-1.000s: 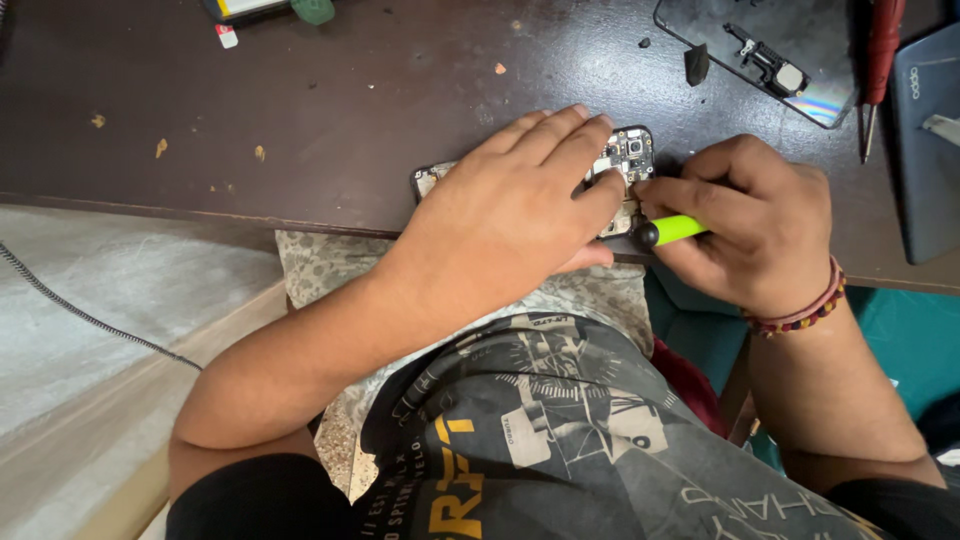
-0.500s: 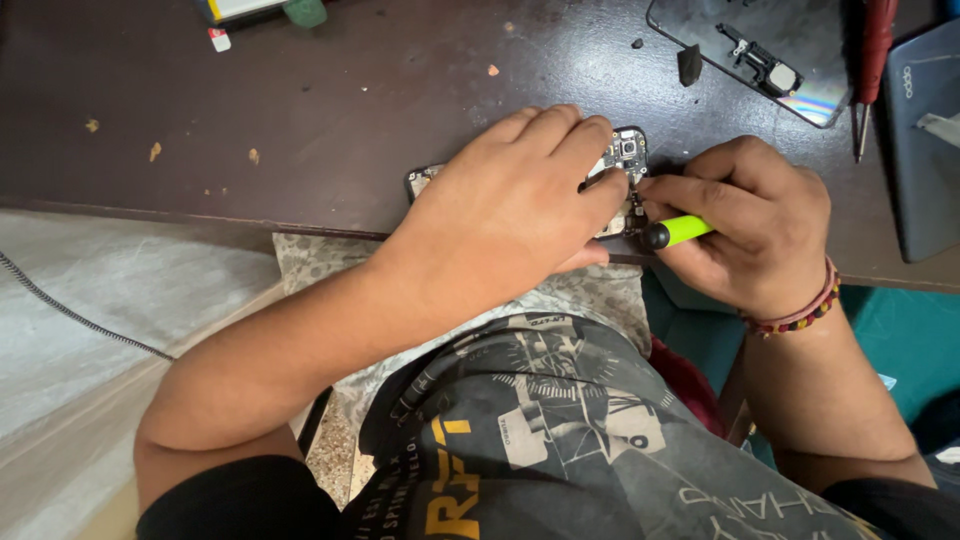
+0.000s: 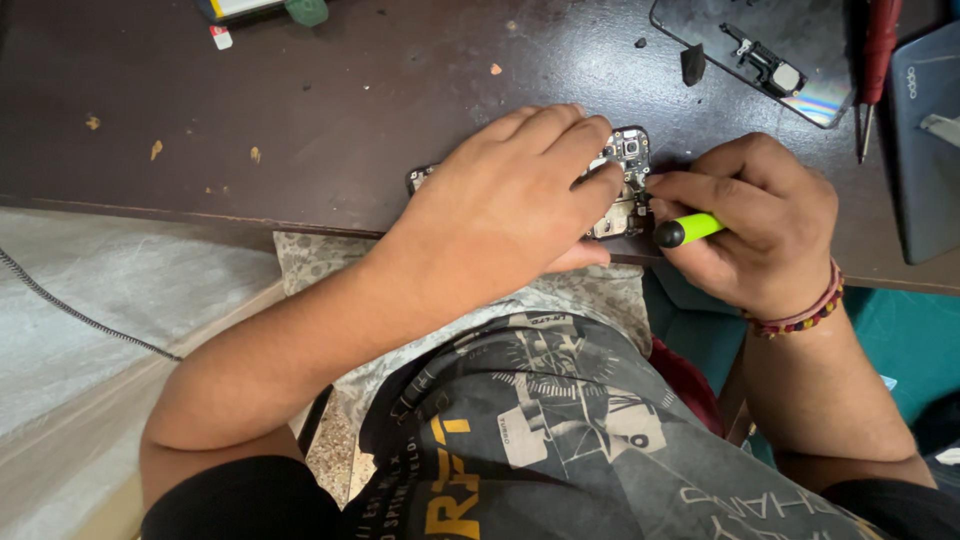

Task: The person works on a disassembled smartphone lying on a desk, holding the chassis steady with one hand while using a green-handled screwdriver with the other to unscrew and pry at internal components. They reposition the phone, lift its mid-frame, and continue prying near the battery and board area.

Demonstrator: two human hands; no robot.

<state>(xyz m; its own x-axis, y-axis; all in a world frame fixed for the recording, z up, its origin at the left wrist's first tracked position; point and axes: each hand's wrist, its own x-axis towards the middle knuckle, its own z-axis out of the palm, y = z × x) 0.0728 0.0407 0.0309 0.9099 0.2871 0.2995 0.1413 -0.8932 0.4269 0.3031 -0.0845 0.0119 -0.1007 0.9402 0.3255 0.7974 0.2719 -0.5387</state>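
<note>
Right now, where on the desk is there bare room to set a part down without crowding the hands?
The widest bare patch of desk lies left of the left hand, below the items at the top edge. A narrower strip runs above both hands, below the phone panel. Around the opened phone, right hand, green tool and red screwdriver it is crowded.

On the dark wooden table, far at the right corner, a removed phone panel lies with a small part on it. Beside it rests a red screwdriver, then a grey-blue phone back cover. A small black piece lies near. A thin black cable crosses the pale floor at left.
</note>
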